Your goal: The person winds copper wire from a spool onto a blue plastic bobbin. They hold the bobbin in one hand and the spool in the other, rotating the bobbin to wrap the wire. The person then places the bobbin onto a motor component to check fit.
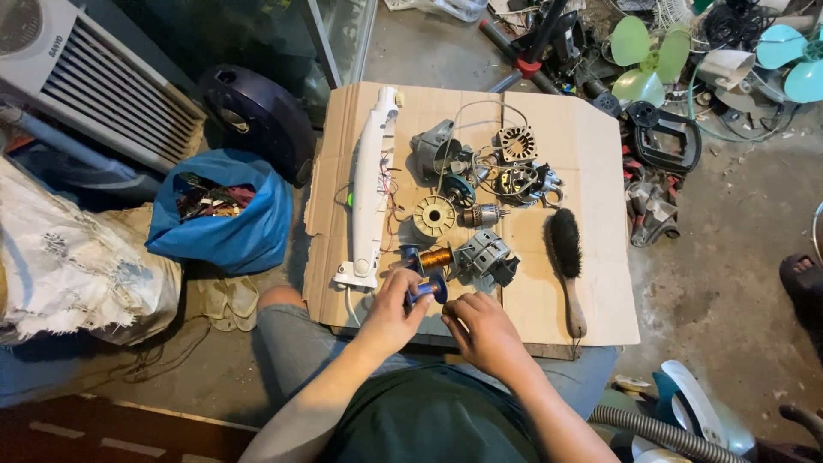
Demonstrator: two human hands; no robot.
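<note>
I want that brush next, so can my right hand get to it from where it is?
Probably yes: the brush lies in the open on the cardboard, just right of your right hand, with nothing between them.

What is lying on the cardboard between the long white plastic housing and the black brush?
In the head view, between the white housing and the brush lie a cream toothed wheel, a copper wire spool and a grey motor part.

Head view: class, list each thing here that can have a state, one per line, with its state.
Left hand: shut on blue spool.
Blue spool: held, wire not visible.
Right hand: fingers curled, grip unclear.
Copper spool: wound, lying on cardboard.
Brush: lying flat, untouched.
Blue bag: open, filled.
</note>
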